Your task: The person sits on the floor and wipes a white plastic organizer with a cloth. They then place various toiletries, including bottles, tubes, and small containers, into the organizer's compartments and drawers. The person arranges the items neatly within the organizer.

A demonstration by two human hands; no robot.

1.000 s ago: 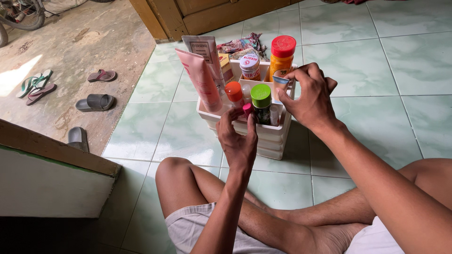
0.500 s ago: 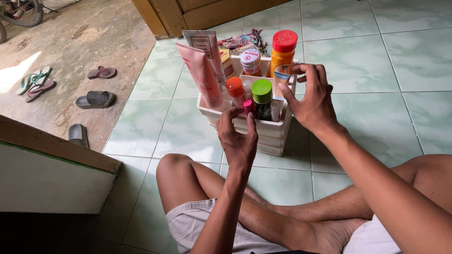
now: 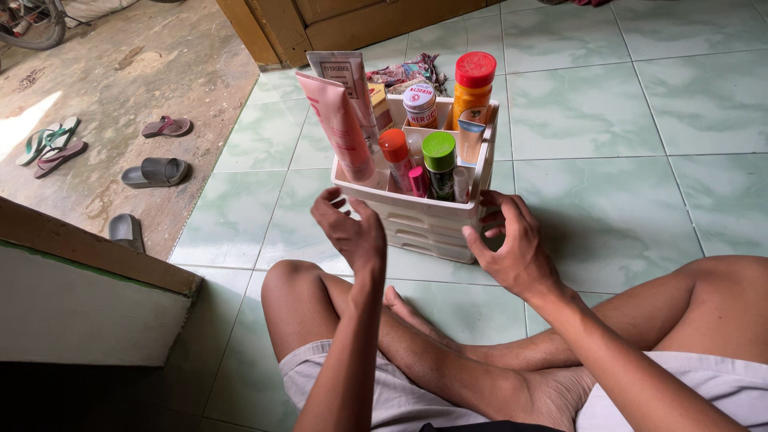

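I am looking down at a white plastic organizer (image 3: 424,220) that stands on the pale green tiled floor (image 3: 608,200), just in front of my crossed legs. My left hand (image 3: 350,232) hangs at the organizer's near left corner, fingers loosely curled and holding nothing; I cannot tell whether the fingertips touch the plastic. My right hand (image 3: 512,244) is at the near right corner, fingers spread wide and empty, with the fingertips at or on the side wall.

The organizer is packed upright. A pink tube (image 3: 338,128) leans at the left, with a paler tube (image 3: 346,84) just behind it. In the front row stand an orange-capped bottle (image 3: 396,156), a small pink-capped stick (image 3: 417,181) and a green-capped bottle (image 3: 439,164), close together. Behind them are a white round tin with a red and white top (image 3: 420,104) and a tall orange bottle with a red cap (image 3: 473,88). A patterned cloth (image 3: 408,70) lies on the tiles behind the organizer.

Off to the left, on the bare concrete past the tiles, sit grey slides (image 3: 156,171) and flip-flops (image 3: 50,144).
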